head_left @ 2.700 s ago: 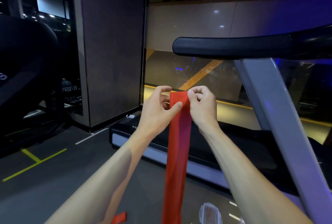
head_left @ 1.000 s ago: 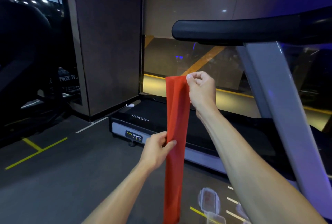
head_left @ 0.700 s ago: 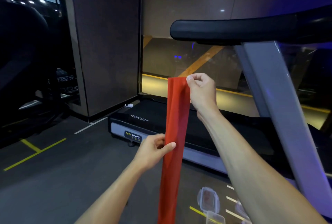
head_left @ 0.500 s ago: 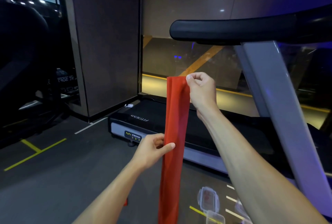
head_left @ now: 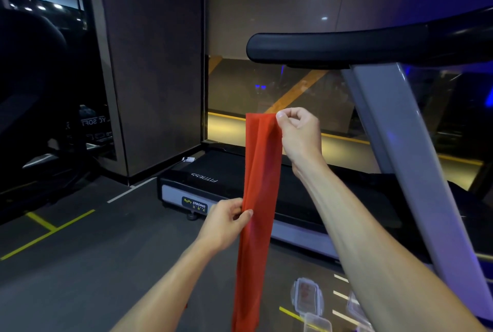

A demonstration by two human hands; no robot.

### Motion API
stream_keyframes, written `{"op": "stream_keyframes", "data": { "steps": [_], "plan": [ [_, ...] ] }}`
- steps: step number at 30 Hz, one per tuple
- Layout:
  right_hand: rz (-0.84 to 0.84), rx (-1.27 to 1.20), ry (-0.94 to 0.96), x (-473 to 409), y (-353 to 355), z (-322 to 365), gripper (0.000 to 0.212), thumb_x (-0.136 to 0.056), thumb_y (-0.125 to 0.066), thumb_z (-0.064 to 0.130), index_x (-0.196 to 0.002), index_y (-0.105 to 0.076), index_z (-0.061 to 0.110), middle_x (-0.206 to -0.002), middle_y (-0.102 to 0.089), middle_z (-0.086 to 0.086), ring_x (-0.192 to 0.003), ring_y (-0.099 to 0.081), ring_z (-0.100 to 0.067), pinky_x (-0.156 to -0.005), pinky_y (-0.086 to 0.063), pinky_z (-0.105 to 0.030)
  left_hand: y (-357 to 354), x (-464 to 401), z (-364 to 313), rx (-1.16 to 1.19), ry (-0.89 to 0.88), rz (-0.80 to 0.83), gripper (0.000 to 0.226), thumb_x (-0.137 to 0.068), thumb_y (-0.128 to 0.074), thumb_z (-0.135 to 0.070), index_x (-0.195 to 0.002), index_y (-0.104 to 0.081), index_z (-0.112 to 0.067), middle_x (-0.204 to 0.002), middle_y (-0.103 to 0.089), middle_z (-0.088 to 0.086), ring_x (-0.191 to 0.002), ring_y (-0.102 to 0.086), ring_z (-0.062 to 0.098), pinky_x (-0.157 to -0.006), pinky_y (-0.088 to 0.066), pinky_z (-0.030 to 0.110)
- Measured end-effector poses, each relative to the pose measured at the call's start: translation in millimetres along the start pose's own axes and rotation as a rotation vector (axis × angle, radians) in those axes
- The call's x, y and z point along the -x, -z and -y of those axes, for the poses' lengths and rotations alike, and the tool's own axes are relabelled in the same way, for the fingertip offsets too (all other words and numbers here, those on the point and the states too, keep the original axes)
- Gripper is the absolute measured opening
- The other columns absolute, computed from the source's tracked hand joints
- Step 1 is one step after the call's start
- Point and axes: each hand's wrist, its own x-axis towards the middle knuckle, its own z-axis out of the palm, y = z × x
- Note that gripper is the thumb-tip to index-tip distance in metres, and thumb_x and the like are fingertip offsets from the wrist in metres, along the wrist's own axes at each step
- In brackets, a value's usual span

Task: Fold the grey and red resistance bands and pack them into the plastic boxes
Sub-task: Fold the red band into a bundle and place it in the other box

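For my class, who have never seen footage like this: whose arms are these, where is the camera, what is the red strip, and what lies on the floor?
There is no machine handling anything here. A person wears a wide-angle camera on the head, so you look forward and down along their own bare arms. The right hand pinches the top corner of a red resistance band, which hangs straight down. The left hand pinches its edge lower down. Behind stands a treadmill with a black handrail. On the grey gym floor, bottom right, lie clear plastic boxes; one seems to hold something reddish, though it is too blurred to name.
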Motion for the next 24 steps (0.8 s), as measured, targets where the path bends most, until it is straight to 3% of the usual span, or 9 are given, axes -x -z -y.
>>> {"op": "stream_keyframes", "data": {
  "steps": [4, 11, 14, 17, 24],
  "plan": [
    [0.002, 0.003, -0.005, -2, 0, 0, 0.012, -0.102, -0.060, 0.024, -0.094, -0.065, 0.017, -0.082, -0.076, -0.009, -0.067, -0.062, -0.013, -0.066, -0.054, -0.033, -1, 0, -2, 0.006, 0.004, 0.008, 0.020, -0.099, -0.064, -0.013, -0.114, -0.074, -0.020, -0.104, -0.078, -0.014, -0.102, -0.071, 0.000, -0.100, -0.053, 0.023],
    [0.002, 0.025, 0.016, -3, -4, -1, 0.012, -0.102, -0.059, 0.025, -0.094, -0.065, 0.017, -0.071, -0.071, 0.000, -0.062, -0.059, -0.007, -0.058, -0.049, -0.029, 1, 2, -3, 0.070, -0.014, 0.031, 0.021, -0.097, -0.069, -0.030, -0.117, -0.070, -0.025, -0.111, -0.076, -0.012, -0.109, -0.070, 0.005, -0.103, -0.053, 0.039],
    [-0.002, 0.057, 0.032, -3, -5, -1, 0.012, -0.102, -0.059, 0.026, -0.094, -0.066, 0.019, -0.067, -0.069, 0.005, -0.058, -0.059, -0.005, -0.056, -0.048, -0.028, 2, 4, -9, 0.051, -0.053, 0.000, 0.019, -0.097, -0.070, -0.029, -0.115, -0.070, -0.025, -0.108, -0.076, -0.013, -0.106, -0.070, 0.004, -0.100, -0.055, 0.039],
    [-0.022, 0.077, 0.049, -2, -6, -1, 0.012, -0.101, -0.060, 0.025, -0.095, -0.066, 0.018, -0.070, -0.073, 0.004, -0.066, -0.065, -0.007, -0.063, -0.053, -0.027, 1, 3, -15, 0.011, -0.084, -0.067, 0.019, -0.095, -0.071, -0.029, -0.114, -0.071, -0.026, -0.104, -0.077, -0.016, -0.102, -0.071, 0.002, -0.097, -0.056, 0.037],
    [-0.067, 0.133, 0.054, -3, -6, 0, 0.011, -0.100, -0.061, 0.025, -0.092, -0.066, 0.018, -0.068, -0.072, 0.006, -0.070, -0.067, -0.012, -0.064, -0.053, -0.028, -7, 2, -18, -0.140, -0.103, -0.145, 0.009, -0.091, -0.067, -0.033, -0.096, -0.071, -0.027, -0.086, -0.076, -0.016, -0.084, -0.072, 0.003, -0.085, -0.058, 0.037]
  ]
}}
